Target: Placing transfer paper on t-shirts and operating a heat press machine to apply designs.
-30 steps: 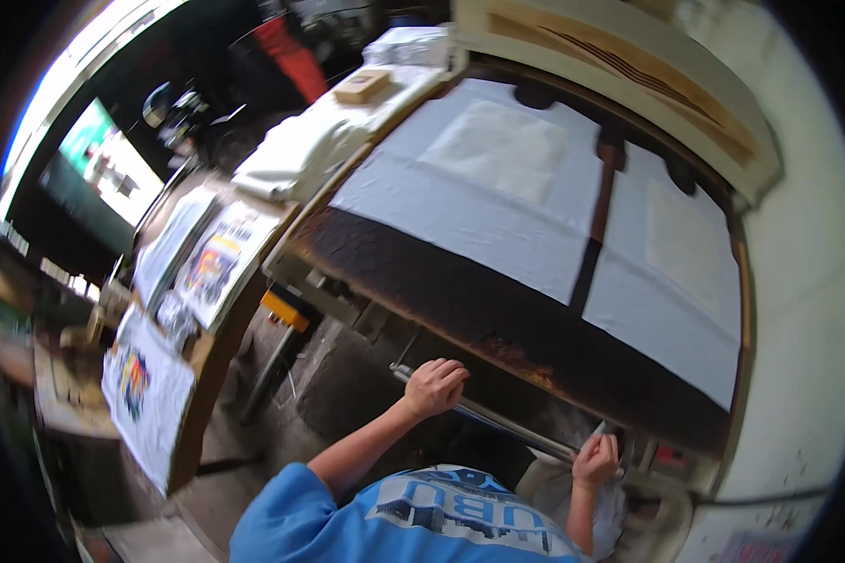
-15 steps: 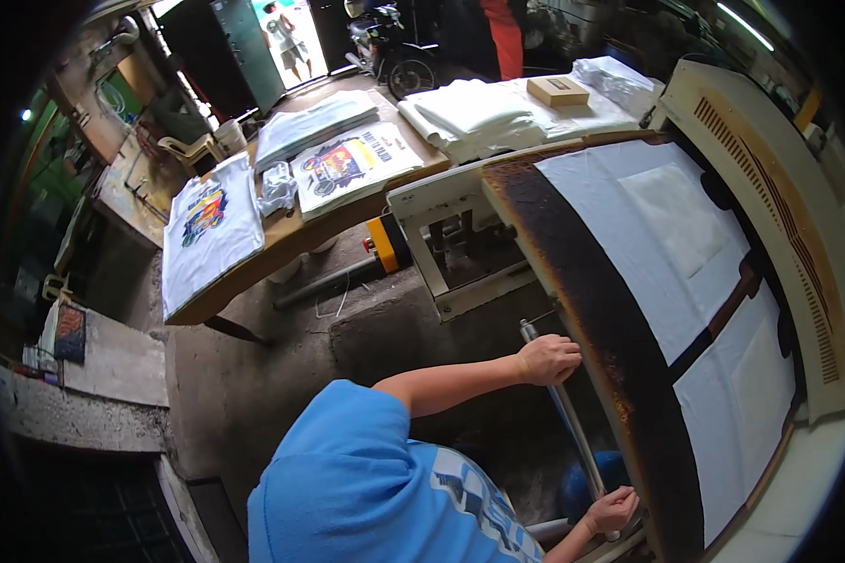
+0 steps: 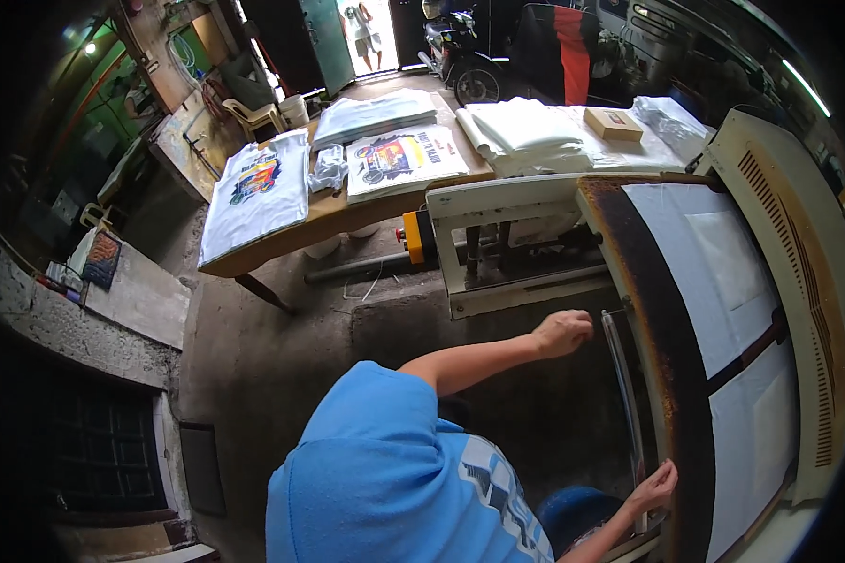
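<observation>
My left hand [image 3: 563, 333], its fingers curled in, is in the air just left of a metal bar [image 3: 622, 375] and apart from it. Nothing shows inside that hand. Lower down, my right hand [image 3: 655, 486] has its fingers pressed together at the near edge of a heat press's dark, scorched lower bed [image 3: 650, 319]. What it pinches, if anything, is hidden. White fabric [image 3: 671, 239] lies on the bed in two sections, each with a pale translucent sheet [image 3: 726, 261] on top. The press's cream slotted upper housing [image 3: 789, 281] stands raised behind the bed.
Beyond the press frame [image 3: 498, 305], a wooden table [image 3: 221, 269] carries a printed white shirt [image 3: 256, 192], a printed stack [image 3: 406, 159] and folded white cloth [image 3: 526, 136]. A small box [image 3: 613, 124] sits farther right. A blue round object [image 3: 577, 511] is below the bar.
My left hand has let go of the metal bar and moved away to its left. My right hand remains by the bed's edge. The view has shifted, so the scene sits differently.
</observation>
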Motion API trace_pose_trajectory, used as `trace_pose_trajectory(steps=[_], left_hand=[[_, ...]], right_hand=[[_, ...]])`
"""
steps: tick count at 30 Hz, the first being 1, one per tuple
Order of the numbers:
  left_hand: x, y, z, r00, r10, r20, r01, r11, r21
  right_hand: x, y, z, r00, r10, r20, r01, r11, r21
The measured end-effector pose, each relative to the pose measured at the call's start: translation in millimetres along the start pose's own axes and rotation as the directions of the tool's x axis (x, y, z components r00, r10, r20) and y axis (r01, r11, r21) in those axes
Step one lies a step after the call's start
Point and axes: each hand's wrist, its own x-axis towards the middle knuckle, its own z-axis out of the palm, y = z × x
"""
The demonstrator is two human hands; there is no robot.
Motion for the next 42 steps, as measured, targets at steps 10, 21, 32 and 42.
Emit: trace_pose_trajectory(steps=[10,21,32,42], left_hand=[[8,-132,-31,0.900,-0.365,-0.238,0.433,0.813,0.389],[43,-151,-8,0.644,-0.765,0.004,0.642,0.543,0.541],[52,-155,6,0.527,-0.834,-0.164,0.721,0.336,0.607],[57,-147,10,0.391,-0.864,-0.317,0.844,0.199,0.499]], right_hand=[[99,-29,105,0.976,-0.147,0.162,0.152,0.988,-0.017],[202,52,171,0.999,0.028,-0.018,-0.033,0.781,-0.624],[303,120,205,0.994,0.076,-0.076,-0.107,0.726,-0.680],[397,182,220,0.959,0.275,0.071,-0.154,0.714,-0.683]])
